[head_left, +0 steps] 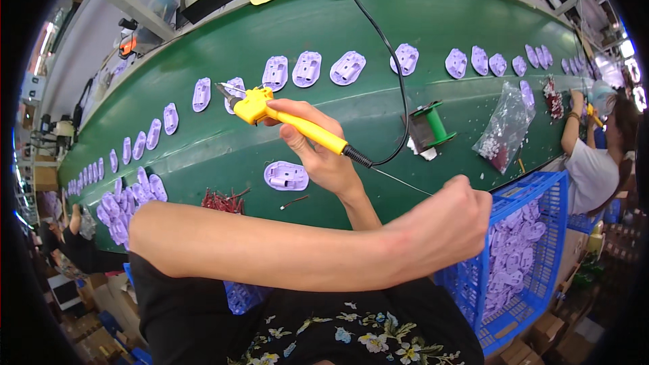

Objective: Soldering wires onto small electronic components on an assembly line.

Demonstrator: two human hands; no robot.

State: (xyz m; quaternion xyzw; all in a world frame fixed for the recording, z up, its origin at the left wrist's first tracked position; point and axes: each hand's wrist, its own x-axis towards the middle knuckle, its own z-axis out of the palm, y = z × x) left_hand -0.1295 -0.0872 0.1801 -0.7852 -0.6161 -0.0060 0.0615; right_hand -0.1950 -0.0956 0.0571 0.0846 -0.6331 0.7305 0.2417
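Observation:
My right hand grips a yellow soldering iron by its handle, the tip pointing left above a purple plastic shell. My left arm crosses in front of my right forearm, and my left hand is closed at the right on a thin silvery wire. That wire runs up toward the rear end of the iron; its hidden end inside my fist cannot be seen. Below my right hand, a single purple shell lies on the green work surface, beside a short red lead.
Purple shells line the far side in a long curved row, with a heap at left. Red leads lie behind my left forearm. A green spool, plastic bag and blue crate are at right. A co-worker sits beyond.

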